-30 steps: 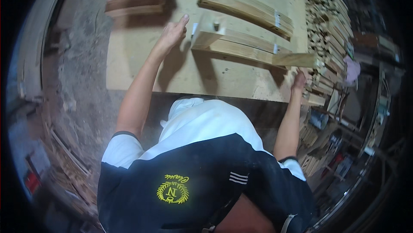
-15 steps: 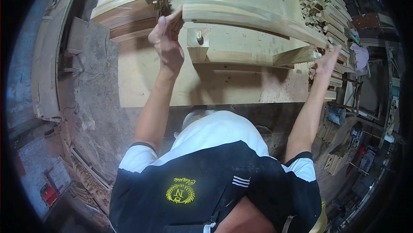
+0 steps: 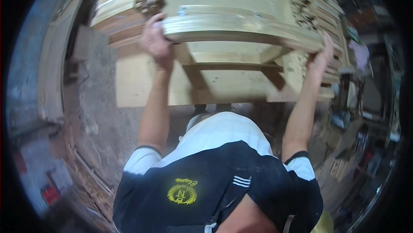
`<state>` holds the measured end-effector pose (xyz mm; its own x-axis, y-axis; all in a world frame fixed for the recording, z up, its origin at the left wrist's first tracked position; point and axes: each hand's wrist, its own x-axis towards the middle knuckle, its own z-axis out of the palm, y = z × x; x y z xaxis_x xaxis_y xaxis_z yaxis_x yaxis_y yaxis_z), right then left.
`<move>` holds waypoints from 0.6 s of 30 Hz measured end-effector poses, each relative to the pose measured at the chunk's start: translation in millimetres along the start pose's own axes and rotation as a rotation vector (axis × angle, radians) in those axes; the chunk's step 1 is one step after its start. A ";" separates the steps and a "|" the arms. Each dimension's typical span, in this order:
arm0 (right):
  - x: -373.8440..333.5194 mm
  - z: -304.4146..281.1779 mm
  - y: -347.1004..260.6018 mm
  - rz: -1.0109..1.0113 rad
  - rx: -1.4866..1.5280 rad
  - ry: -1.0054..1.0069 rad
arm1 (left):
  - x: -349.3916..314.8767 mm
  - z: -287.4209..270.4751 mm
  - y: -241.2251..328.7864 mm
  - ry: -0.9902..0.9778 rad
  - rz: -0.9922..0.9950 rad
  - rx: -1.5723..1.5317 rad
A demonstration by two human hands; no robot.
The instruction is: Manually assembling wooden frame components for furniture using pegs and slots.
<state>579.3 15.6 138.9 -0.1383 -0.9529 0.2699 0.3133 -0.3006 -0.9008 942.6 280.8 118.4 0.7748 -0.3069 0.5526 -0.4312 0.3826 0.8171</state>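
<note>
A long pale wooden board [image 3: 241,28] lies crosswise in front of me, blurred by motion, with a hand at each end. My left hand [image 3: 157,39] is closed round its left end, and my right hand [image 3: 322,56] grips the right end. Under the board is a wooden frame: a left post [image 3: 184,54], a lower rail [image 3: 232,56] and a right post [image 3: 275,53]. The board covers the tops of both posts, so I cannot tell how closely it meets them.
The frame rests on a pale wooden worktable [image 3: 148,82]. Stacked wooden parts [image 3: 118,13] stand at the left of the tabletop. Another pile of wooden pieces [image 3: 318,5] runs along the right. A pink cloth [image 3: 359,54] hangs beyond the right-hand pile.
The board has come toward me and its left end now covers the left post, whose peg showed before. My left hand has gone from open fingers against the end to gripping it.
</note>
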 end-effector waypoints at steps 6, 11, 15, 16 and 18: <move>10.7 -20.6 -8.9 0.078 -0.080 -0.246 | -9.1 7.5 4.8 0.017 -0.023 -0.088; 4.7 -14.5 -8.4 0.086 -0.106 -0.317 | -7.1 3.4 12.2 -0.037 0.005 0.089; 0.6 -10.9 -10.6 0.128 -0.097 -0.324 | 8.8 -4.7 48.1 -0.049 0.345 0.529; 4.3 -9.3 -10.5 0.117 -0.051 -0.347 | 13.2 16.2 71.8 -0.110 0.361 0.528; 5.5 -18.9 -9.9 0.126 -0.001 -0.381 | 12.8 67.0 132.0 -0.256 0.349 0.523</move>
<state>557.7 14.1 142.9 0.2595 -0.9289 0.2642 0.3051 -0.1807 -0.9350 864.6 269.0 244.4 0.4437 -0.4634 0.7671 -0.8529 0.0443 0.5202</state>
